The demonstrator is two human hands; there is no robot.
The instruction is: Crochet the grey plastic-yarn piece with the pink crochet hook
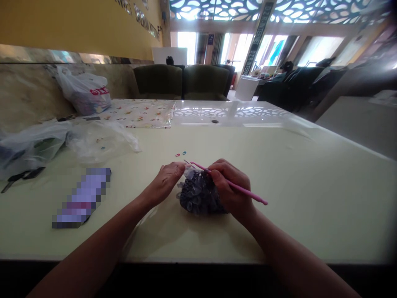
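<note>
From here, the grey piece (pixel 195 194) looks part-made, unfinished: right hand (pixel 235 196) clasps the pink hook (pixel 248 193), left hand (pixel 168 178) pinches the piece's eleven-o'clock edge.

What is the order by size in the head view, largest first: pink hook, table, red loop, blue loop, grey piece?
1. Table
2. Grey piece
3. Pink hook
4. Red loop and blue loop: too alike to rank
</note>
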